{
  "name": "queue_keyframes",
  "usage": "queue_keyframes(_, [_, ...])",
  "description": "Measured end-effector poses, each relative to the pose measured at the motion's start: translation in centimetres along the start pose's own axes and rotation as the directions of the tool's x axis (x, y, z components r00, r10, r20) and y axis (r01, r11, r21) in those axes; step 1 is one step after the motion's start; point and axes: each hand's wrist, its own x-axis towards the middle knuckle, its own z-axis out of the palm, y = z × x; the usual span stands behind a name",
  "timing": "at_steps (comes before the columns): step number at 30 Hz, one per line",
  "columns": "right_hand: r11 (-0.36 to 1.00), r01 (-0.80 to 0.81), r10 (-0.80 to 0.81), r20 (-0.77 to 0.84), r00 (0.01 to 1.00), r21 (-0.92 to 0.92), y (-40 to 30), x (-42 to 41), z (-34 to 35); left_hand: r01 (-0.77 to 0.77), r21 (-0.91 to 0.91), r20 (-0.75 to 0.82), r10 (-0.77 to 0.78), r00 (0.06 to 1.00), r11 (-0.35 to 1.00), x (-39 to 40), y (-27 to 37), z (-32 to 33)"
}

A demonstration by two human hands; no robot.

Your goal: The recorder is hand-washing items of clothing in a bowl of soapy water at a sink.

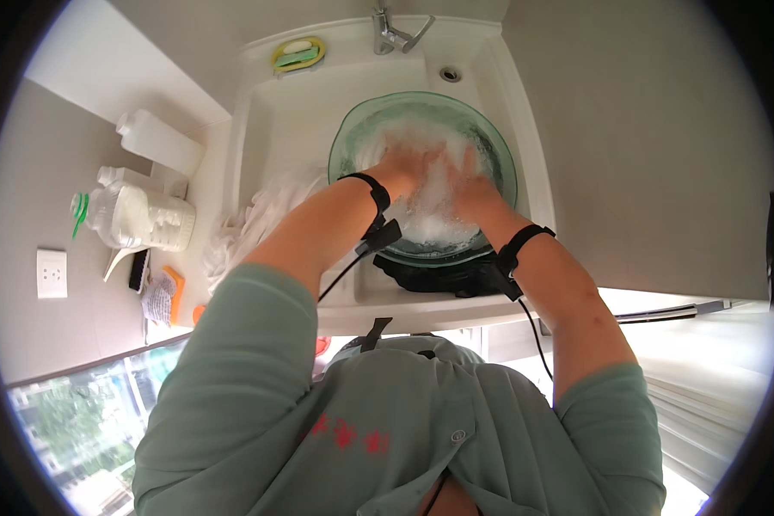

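Note:
A translucent green basin (pixel 420 98) holding foamy water stands in a white laundry sink (pixel 284 129). Both my hands are in it. My left hand (pixel 409 161) dips into the suds at the basin's middle, its fingers blurred by foam. Close beside it, my right hand (pixel 474 187) reaches into the foam from the right. Whether either hand grips something under the suds cannot be told. Black cloth (pixel 426 278) lies in the sink below the basin's near rim. Pale, crumpled cloth (pixel 258 216) lies over the sink's left side, next to my left forearm.
A chrome faucet (pixel 393 35) stands at the back, with a soap dish (pixel 298 54) to its left and a drain opening (pixel 450 74) to its right. On the left ledge are a white bottle (pixel 161 138), a clear jug (pixel 145 216), a black-bristled brush (pixel 139 269) and an orange-backed scrubber (pixel 168 295).

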Motion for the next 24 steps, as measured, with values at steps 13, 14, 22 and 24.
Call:
queue_keyframes(13, [0.787, 0.519, -0.136, -0.727, 0.673, 0.333, -0.5, -5.7, -8.5, 0.279, -0.535, -0.103, -0.39, 0.915, 0.797, -8.1, -2.6, 3.6])
queue_keyframes(14, [0.772, 0.556, -0.173, -0.739, 0.651, 0.309, -0.5, -6.9, -9.7, 0.308, -0.526, -0.096, -0.416, 0.904, 0.793, -8.4, -2.3, 2.3])
queue_keyframes(22, [0.747, 0.634, -0.252, -0.799, 0.546, 0.198, 2.4, -6.3, -6.1, -0.053, -0.73, -0.561, -0.552, 0.617, 0.682, -10.0, -5.9, 1.9])
queue_keyframes(24, [0.751, 0.643, -0.294, -0.797, 0.527, 0.148, 1.9, -6.1, -5.2, -0.13, -0.81, -0.454, -0.471, 0.756, 0.572, -10.2, -4.9, 2.2])
